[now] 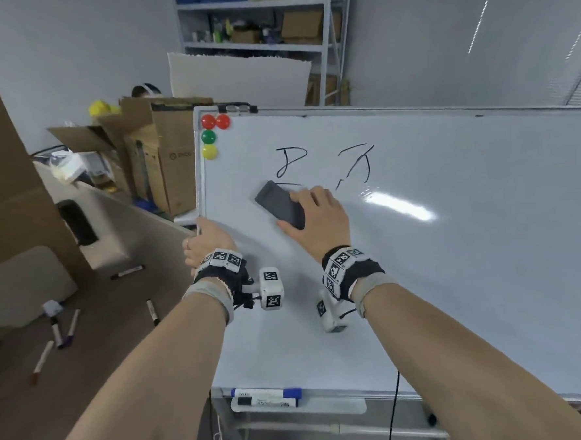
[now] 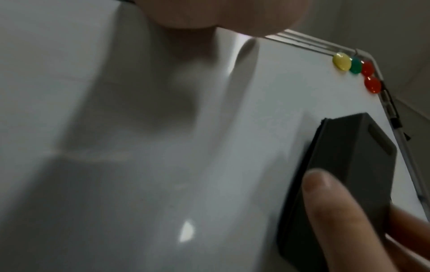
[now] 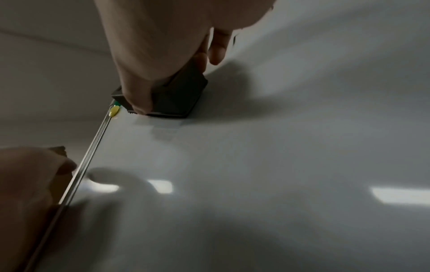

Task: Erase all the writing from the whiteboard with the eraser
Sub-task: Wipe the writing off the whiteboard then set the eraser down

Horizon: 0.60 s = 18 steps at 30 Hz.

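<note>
While gripping eraser (image 1: 280,205), right hand (image 1: 319,218) outstretched.

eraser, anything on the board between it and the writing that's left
Nothing visible does. The eraser, gripped by the right hand, lies flat on the whiteboard just below the writing, with bare board between. The magnets sit off to the left.

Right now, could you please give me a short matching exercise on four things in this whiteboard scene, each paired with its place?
Things:
1. eraser
2. left hand
3. magnets
4. blue marker

Places:
A. top left corner of the board
B. tray below the board
C. gripping the board's left edge
D. in the right hand, pressed to the board under the writing

Pairs: 1-D, 2-C, 3-A, 4-B
</note>
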Each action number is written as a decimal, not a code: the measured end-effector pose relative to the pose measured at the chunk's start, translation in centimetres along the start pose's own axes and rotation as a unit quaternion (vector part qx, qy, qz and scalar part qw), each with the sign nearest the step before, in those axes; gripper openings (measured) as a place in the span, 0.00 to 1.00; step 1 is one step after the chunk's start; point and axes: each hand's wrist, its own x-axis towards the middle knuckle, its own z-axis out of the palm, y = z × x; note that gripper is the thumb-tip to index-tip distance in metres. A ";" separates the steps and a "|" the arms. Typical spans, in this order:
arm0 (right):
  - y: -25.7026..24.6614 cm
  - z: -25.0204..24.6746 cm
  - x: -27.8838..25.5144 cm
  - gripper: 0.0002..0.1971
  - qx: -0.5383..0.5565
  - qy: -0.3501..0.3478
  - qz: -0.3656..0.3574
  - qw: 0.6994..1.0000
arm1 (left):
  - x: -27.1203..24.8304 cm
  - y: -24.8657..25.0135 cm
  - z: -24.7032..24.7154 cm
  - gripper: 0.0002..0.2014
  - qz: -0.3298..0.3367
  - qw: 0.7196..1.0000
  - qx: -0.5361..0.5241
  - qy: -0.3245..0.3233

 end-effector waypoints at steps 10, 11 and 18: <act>9.9 -5.9 0.6 0.36 -0.023 0.176 0.280 0.943 | -2.2 1.4 1.3 0.34 0.010 1.000 0.001 -0.001; 10.0 -6.2 1.0 0.37 -0.032 0.180 0.285 0.941 | -2.4 2.0 1.2 0.34 0.036 0.999 0.012 -0.007; 8.4 -6.2 5.2 0.27 -0.046 0.142 0.269 0.952 | 0.0 4.2 -0.4 0.32 0.056 0.994 -0.059 -0.070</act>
